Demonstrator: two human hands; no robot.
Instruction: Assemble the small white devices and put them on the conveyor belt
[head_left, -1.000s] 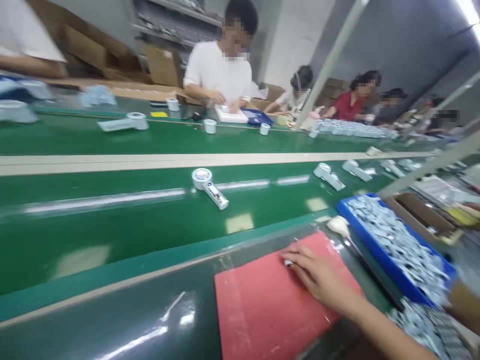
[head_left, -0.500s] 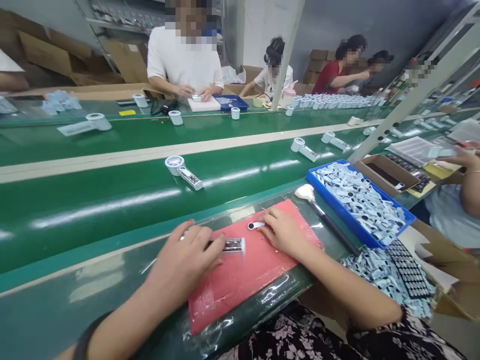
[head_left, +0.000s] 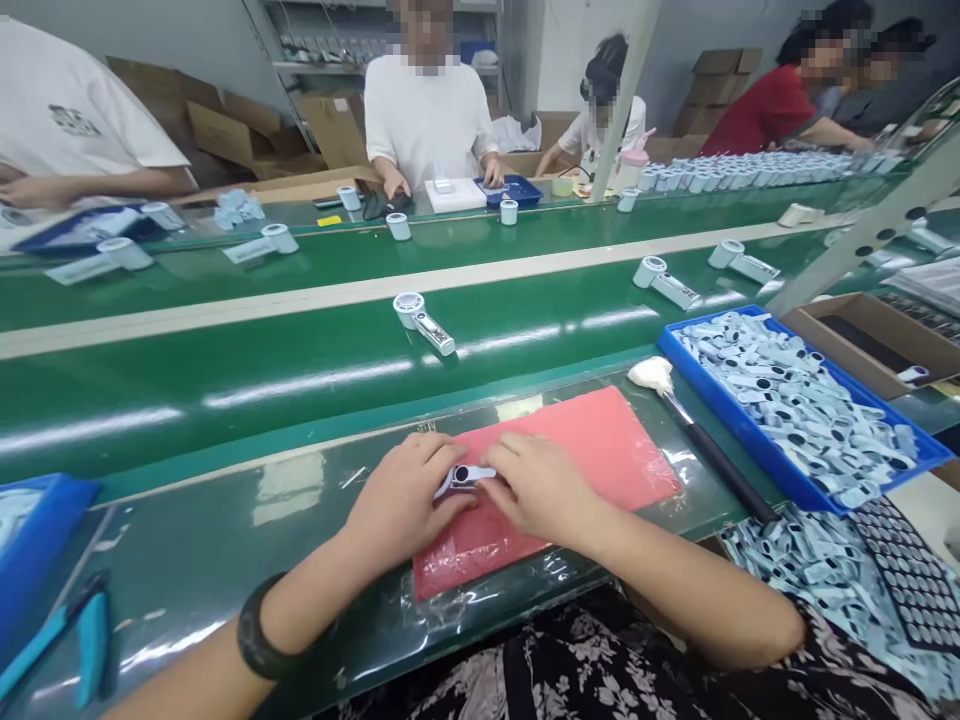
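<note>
My left hand is closed around a handheld fan, mostly hidden under my fingers, above a red mat. My right hand pinches the right end of a small pale-blue cover piece with a black oval on it. The cover lies against the fan's handle, between my two hands; whether it is seated there I cannot tell. Both hands meet over the mat's left part.
A rubber-type mallet with a white head lies right of the mat, beside a blue tray of pale-blue covers. Pliers lie at lower left. Ahead, a green conveyor carries fans; co-workers sit beyond it.
My right hand has brought the cover piece left to the fan in my left hand. The fan's exposed handle end is now hidden. The view has shifted left.
</note>
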